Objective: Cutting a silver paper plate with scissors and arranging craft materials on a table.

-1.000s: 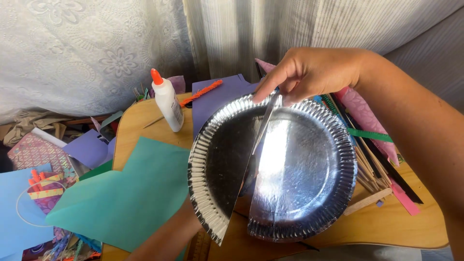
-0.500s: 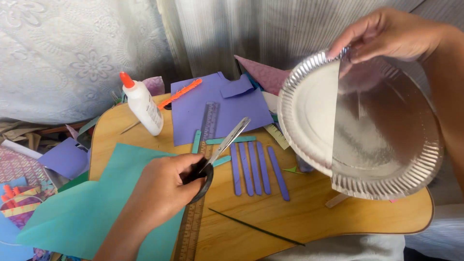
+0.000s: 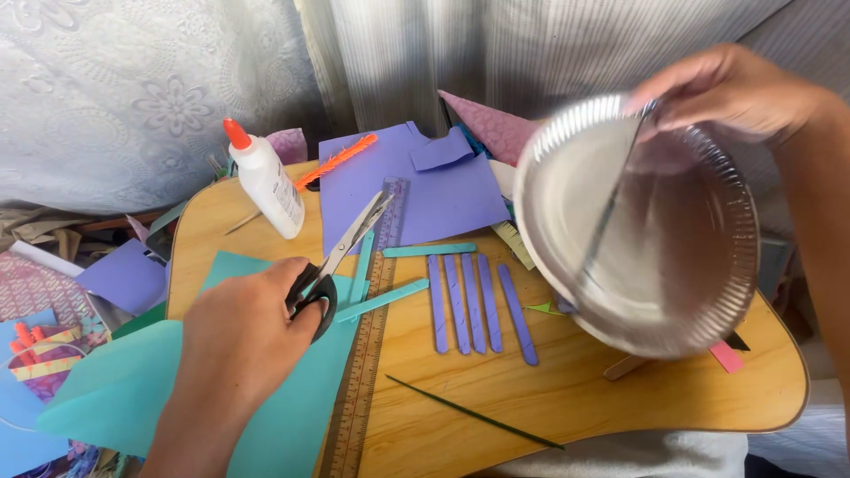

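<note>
Left hand [image 3: 239, 341]: fingers clenched through black scissors [image 3: 341, 257], blades pointing toward 1 o'clock over the worktop [image 3: 620, 398].
Right hand [image 3: 739, 88]: fingers grasping the cut silver paper plate [image 3: 637, 226] at its 1 o'clock rim.

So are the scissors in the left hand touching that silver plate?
Apart. The head view shows the scissors in the left hand low over the teal paper, with bare wooden board between them and the silver plate, held up by the right hand.
</note>
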